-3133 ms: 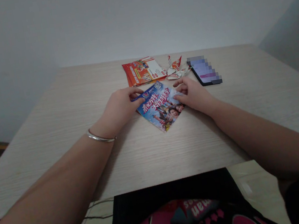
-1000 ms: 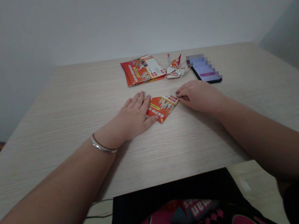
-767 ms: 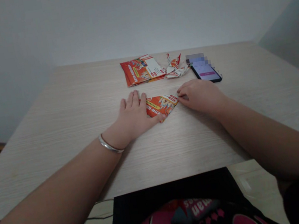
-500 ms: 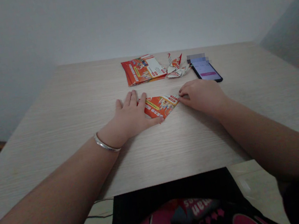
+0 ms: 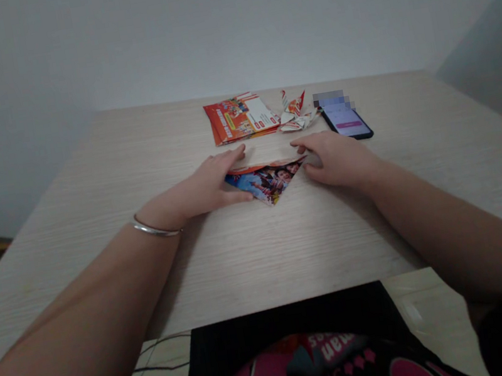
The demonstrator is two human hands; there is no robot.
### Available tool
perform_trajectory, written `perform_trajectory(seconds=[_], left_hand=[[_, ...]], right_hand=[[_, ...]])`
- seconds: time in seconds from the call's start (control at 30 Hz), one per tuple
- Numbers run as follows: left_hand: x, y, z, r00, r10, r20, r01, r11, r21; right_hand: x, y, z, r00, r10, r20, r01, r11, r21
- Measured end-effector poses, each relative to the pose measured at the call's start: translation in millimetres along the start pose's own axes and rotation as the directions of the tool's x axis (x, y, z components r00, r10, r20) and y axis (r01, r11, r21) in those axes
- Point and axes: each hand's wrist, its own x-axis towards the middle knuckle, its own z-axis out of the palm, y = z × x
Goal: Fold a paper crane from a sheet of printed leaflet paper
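A folded paper leaflet [image 5: 273, 179] lies on the table as a triangle, one point towards me. Its upper face carries a blue, photo-like print, and an orange strip shows along the far edge. My left hand [image 5: 212, 182], with a silver bangle on the wrist, holds the left corner, thumb along the near side and fingers past the far edge. At the opposite corner, my right hand [image 5: 334, 156] has the paper between thumb and curled fingers. The exact finger contact is partly hidden on both sides.
Behind the hands lies a stack of orange and white leaflets [image 5: 240, 118]. Beside it stands a folded paper figure [image 5: 296, 114], with a lit phone [image 5: 347, 118] to its right. The table [image 5: 243, 259] meets a pale wall at the back.
The leaflet has turned from its orange printed face to the blue photo face. My left hand has moved left and rolled onto its side; my right hand stays near the right corner.
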Motion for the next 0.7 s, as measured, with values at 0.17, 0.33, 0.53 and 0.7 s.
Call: perform_trajectory(seconds=[0.17,0.33,0.53,0.7], left_hand=[[1.0,8.6,-1.9,0.990,-0.064,-0.124,0.055,0.996,-0.072],[0.5,14.8,-3.3,0.954,-0.152,-0.259,0.180,0.979,0.090],[-6.6,23.3,-12.2,0.908,0.031,-0.418,0.065,0.975,0.211],[-1.6,17.9,-10.6,0.907,0.379,-0.186,-0.333,0.913,0.236]], right_hand=[[4.9,0.0,3.8,0.998,0.050,-0.032,-0.047,0.995,0.090],[10.5,4.5,7.1,0.988,0.149,-0.040,-0.138,0.970,0.201],[11.4,9.2,12.6,0.980,0.189,-0.062,-0.163,0.943,0.290],[11.9,6.2,13.4,0.992,0.116,-0.049,-0.096,0.948,0.304]])
